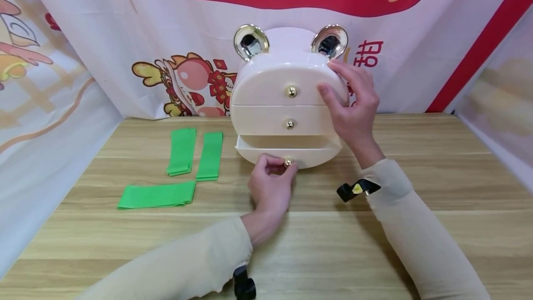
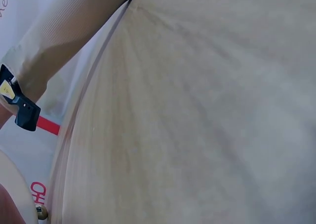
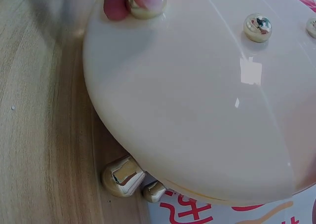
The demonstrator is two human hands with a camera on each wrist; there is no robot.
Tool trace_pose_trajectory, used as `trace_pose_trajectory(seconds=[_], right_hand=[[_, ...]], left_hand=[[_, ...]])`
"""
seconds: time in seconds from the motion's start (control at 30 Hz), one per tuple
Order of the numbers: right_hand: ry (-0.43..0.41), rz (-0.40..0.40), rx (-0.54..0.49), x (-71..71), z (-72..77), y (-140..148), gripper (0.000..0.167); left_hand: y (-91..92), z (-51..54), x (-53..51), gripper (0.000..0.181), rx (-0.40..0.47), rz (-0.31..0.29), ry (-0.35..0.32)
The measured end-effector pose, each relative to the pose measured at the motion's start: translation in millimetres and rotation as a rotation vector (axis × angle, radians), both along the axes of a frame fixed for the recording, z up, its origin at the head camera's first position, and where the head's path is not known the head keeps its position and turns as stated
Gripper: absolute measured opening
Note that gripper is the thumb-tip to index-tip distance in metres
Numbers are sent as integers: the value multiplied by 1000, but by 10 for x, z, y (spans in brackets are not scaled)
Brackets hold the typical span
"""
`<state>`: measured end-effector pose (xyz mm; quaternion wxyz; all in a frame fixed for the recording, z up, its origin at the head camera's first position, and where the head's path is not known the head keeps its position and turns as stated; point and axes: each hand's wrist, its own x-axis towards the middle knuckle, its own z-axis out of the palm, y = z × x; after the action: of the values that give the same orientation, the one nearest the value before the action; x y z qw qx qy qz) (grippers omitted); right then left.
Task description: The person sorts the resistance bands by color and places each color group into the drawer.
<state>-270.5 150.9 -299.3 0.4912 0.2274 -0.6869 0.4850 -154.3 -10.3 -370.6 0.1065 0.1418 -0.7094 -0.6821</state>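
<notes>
Right hand (image 1: 355,103) grips the white cabinet (image 1: 268,119) by its right edge, far middle of the surface (image 1: 437,184); left hand (image 1: 271,191) pinches the part-open bottom drawer (image 1: 314,156) by its knob (image 1: 288,162). Weak bracing could tip the cabinet; skewed force could jam the drawer.

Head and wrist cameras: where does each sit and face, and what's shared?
Head: on the head, facing forward and down at the white drawer cabinet; left hand, right hand and both sleeves show.
Left wrist: on that wrist, facing mostly tabletop; the right sleeve shows.
Right wrist: on that wrist, facing the cabinet's front; left fingers show.
Head and right wrist share the left hand's hold on the bottom knob.
</notes>
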Motion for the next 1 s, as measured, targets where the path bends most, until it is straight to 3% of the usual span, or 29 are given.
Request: trace_pose_trajectory(seconds=[0.33,0.73,1.0], right_hand=[[-5,3,-3,95,61,-30,39],[8,10,1,-3,2,5,39],[7,15,4,-20,-7,18,39]], left_hand=[[-26,15,147,24,30,-45,-41],[-89,13,288,24,48,-107,-55],[-117,3,314,22,68,-127,-52]])
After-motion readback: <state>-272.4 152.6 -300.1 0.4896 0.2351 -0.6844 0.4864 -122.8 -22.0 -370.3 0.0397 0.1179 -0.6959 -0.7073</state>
